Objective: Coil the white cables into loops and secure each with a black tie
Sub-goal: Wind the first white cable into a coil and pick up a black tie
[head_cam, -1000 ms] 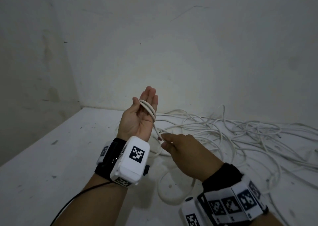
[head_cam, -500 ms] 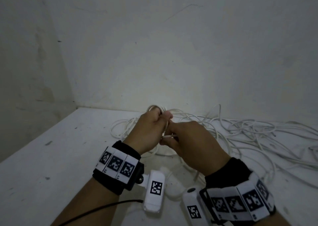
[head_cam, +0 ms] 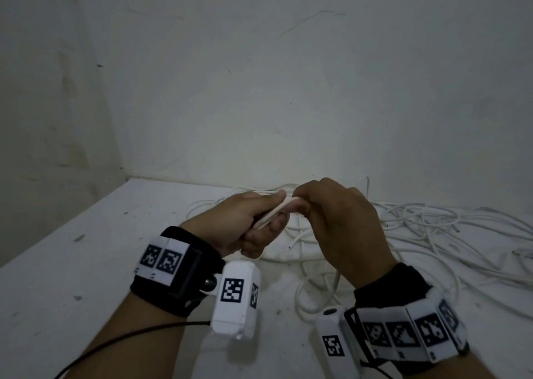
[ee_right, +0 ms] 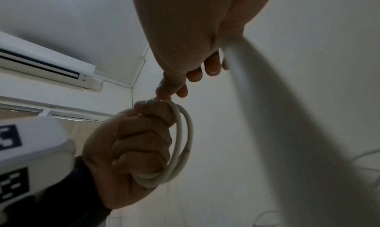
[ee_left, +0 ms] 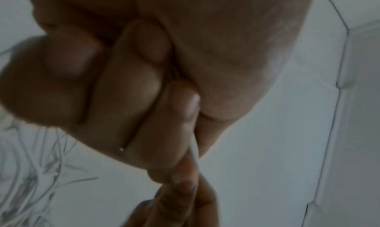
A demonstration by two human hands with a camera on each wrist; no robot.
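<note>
My left hand [head_cam: 248, 220] is curled into a fist round a small coil of white cable [ee_right: 183, 142]; two loops stick out past its fingers in the right wrist view. My right hand [head_cam: 334, 220] meets it from the right, and its fingertips [ee_right: 170, 89] pinch the cable [head_cam: 274, 212] just above the left fist. A thin run of cable [ee_left: 194, 147] leaves the left fingers in the left wrist view. Both hands are held above the white table [head_cam: 72, 263]. No black tie shows in any view.
A loose tangle of white cables [head_cam: 418, 228] sprawls over the table behind and to the right of my hands, up to the back wall. A wall corner closes the left side. An air conditioner [ee_right: 41, 63] hangs high on the wall.
My left hand, upright and open with cable wound over the palm a second ago, has turned down and closed on the coil. My right hand rose to meet it.
</note>
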